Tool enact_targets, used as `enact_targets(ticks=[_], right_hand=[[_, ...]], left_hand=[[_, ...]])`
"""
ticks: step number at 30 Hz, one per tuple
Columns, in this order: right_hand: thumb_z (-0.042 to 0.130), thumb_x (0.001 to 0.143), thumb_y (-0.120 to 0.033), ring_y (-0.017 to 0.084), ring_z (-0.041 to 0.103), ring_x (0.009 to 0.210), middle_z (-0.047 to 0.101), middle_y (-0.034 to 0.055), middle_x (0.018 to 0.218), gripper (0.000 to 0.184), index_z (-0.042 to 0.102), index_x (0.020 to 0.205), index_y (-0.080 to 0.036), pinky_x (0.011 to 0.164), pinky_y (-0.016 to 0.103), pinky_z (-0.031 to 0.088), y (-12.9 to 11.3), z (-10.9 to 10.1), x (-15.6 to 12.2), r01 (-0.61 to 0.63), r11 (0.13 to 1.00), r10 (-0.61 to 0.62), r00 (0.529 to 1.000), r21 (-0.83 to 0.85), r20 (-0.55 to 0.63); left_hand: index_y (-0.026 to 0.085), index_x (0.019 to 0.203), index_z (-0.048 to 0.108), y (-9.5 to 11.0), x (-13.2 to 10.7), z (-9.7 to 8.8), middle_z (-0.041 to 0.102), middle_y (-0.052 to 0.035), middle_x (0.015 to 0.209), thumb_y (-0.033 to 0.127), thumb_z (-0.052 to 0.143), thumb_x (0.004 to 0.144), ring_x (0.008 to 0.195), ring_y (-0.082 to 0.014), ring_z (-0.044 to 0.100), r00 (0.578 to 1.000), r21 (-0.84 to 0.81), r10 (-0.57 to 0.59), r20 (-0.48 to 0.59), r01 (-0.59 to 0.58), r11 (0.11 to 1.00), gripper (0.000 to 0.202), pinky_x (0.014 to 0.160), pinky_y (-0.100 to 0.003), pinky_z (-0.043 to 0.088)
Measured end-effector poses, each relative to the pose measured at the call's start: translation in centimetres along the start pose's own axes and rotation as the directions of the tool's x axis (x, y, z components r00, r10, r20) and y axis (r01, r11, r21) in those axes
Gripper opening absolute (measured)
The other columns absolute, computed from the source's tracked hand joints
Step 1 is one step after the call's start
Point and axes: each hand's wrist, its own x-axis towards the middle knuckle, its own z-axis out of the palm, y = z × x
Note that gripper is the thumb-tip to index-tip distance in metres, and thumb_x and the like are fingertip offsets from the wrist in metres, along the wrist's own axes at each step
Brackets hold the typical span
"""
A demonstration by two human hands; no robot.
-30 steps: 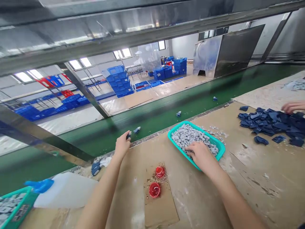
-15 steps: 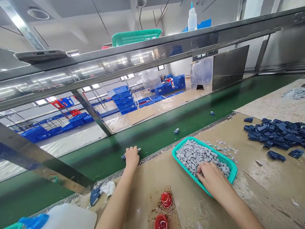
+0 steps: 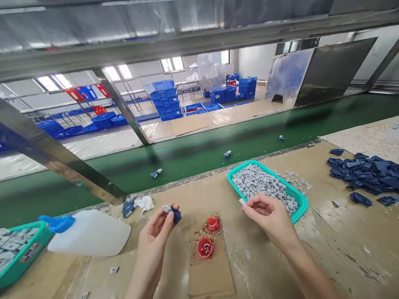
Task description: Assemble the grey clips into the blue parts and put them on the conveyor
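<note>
My left hand (image 3: 158, 232), over the near side of the table, pinches a small dark blue plastic part (image 3: 176, 215) with a light grey bit at its top. Between the thumb and fingers of my right hand (image 3: 271, 218) is a small light grey plastic piece (image 3: 242, 202). Just behind that hand stands a green basket (image 3: 304, 209) heaped with grey plastic pieces (image 3: 258, 181). Two small red cups (image 3: 213, 224) sit on a cardboard strip (image 3: 212, 278) between my hands, with brownish grains scattered around them.
A green conveyor belt (image 3: 193, 160) carries several blue-and-grey parts (image 3: 156, 173). Dark blue parts (image 3: 368, 176) lie piled at right. On the left are a white jug (image 3: 93, 232) with a blue cap, another green basket (image 3: 25, 261) and a white crumpled cloth (image 3: 144, 203). A metal beam (image 3: 187, 37) crosses above.
My left hand has drawn back from the belt and now holds a blue part; a blue-and-grey part lies where it was. My right hand has lifted out of the basket with a grey piece.
</note>
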Motion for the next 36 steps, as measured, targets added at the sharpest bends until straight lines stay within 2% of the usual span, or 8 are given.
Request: enact_targets(ticks=[4, 6, 8, 13, 18, 23, 29, 36], right_hand=[[0.078, 0.068, -0.031, 0.018, 0.062, 0.067, 0.067, 0.0019, 0.067, 0.023, 0.065, 0.083, -0.018, 0.064, 0.024, 0.048, -0.8, 2.2, -1.1, -0.098, 0.977, 0.074, 0.989, 0.187, 0.131], [0.078, 0.068, -0.03, 0.018, 0.064, 0.07, 0.069, 0.0024, 0.069, 0.028, 0.068, 0.091, -0.017, 0.066, 0.025, 0.049, -0.6, 3.1, -1.3, -0.146, 0.967, 0.103, 0.973, 0.207, 0.206], [0.077, 0.068, -0.031, 0.019, 0.065, 0.072, 0.071, 0.0044, 0.073, 0.024, 0.072, 0.087, -0.016, 0.067, 0.026, 0.049, -0.1, 3.8, -1.4, -0.178, 0.967, 0.131, 0.962, 0.184, 0.24], [0.074, 0.072, -0.037, 0.019, 0.063, 0.065, 0.07, 0.0055, 0.069, 0.021, 0.072, 0.073, -0.016, 0.06, 0.026, 0.048, 1.4, 4.9, -1.2, -0.19, 0.976, 0.169, 0.97, 0.11, 0.174], [0.078, 0.071, -0.039, 0.021, 0.067, 0.069, 0.07, 0.0058, 0.072, 0.028, 0.067, 0.081, -0.015, 0.063, 0.027, 0.049, 2.3, 5.5, -1.1, -0.184, 0.968, 0.164, 0.978, 0.172, 0.125], [0.079, 0.068, -0.044, 0.023, 0.068, 0.073, 0.071, 0.0089, 0.073, 0.034, 0.066, 0.078, -0.014, 0.064, 0.028, 0.049, 2.7, 5.8, -1.3, -0.239, 0.965, 0.216, 0.96, 0.113, 0.178], [0.08, 0.065, -0.049, 0.023, 0.067, 0.071, 0.071, 0.0095, 0.072, 0.039, 0.067, 0.076, -0.014, 0.063, 0.029, 0.049, 3.1, 6.0, -1.2, -0.234, 0.97, 0.216, 0.957, 0.072, 0.194], [0.079, 0.07, -0.045, 0.015, 0.061, 0.063, 0.07, 0.0064, 0.071, 0.035, 0.067, 0.08, -0.014, 0.058, 0.024, 0.044, 2.6, 5.3, -1.5, -0.302, 0.939, 0.25, 0.928, 0.165, 0.277]], left_hand=[[0.02, 0.109, 0.064, -0.1, -2.4, -0.2, 0.066, -0.008, 0.117, 0.039, 0.073, 0.072, 0.116, -0.0235, 0.056, 0.998, -0.045, -0.012, -0.065, 0.009, 0.999, 0.042, 0.104, -0.038, 0.041], [0.019, 0.107, 0.065, -0.3, -2.9, 0.2, 0.067, -0.0077, 0.115, 0.037, 0.073, 0.073, 0.113, -0.0229, 0.058, 0.997, -0.071, 0.008, -0.08, -0.013, 0.997, 0.04, 0.103, -0.037, 0.043], [0.019, 0.106, 0.065, -0.9, -3.2, 0.5, 0.068, -0.0074, 0.112, 0.036, 0.073, 0.073, 0.111, -0.0225, 0.06, 0.993, -0.092, 0.031, -0.118, -0.042, 0.995, 0.037, 0.101, -0.037, 0.045], [0.018, 0.105, 0.066, -2.0, -3.4, 1.1, 0.07, -0.009, 0.11, 0.036, 0.073, 0.073, 0.109, -0.0238, 0.062, 0.991, -0.095, 0.027, -0.128, -0.039, 0.995, 0.038, 0.099, -0.039, 0.047], [0.017, 0.103, 0.066, -1.9, -3.8, 1.6, 0.071, -0.0088, 0.107, 0.036, 0.074, 0.072, 0.105, -0.0227, 0.064, 0.996, -0.124, 0.024, -0.086, -0.034, 0.992, 0.037, 0.096, -0.036, 0.05], [0.016, 0.105, 0.065, -2.0, -4.1, 1.7, 0.071, -0.0099, 0.107, 0.034, 0.074, 0.072, 0.104, -0.0228, 0.064, 0.998, -0.165, -0.007, -0.061, -0.003, 0.986, 0.039, 0.093, -0.034, 0.052], [0.014, 0.1, 0.065, -2.0, -4.2, 1.9, 0.072, -0.011, 0.102, 0.03, 0.078, 0.067, 0.095, -0.0233, 0.068, 0.999, -0.171, -0.034, -0.042, 0.027, 0.985, 0.039, 0.091, -0.037, 0.054], [0.014, 0.088, 0.068, -1.9, -4.4, 2.5, 0.075, -0.0085, 0.088, 0.027, 0.084, 0.054, 0.084, -0.0253, 0.071, 0.992, -0.162, -0.101, -0.079, 0.087, 0.983, 0.04, 0.082, -0.037, 0.059]])
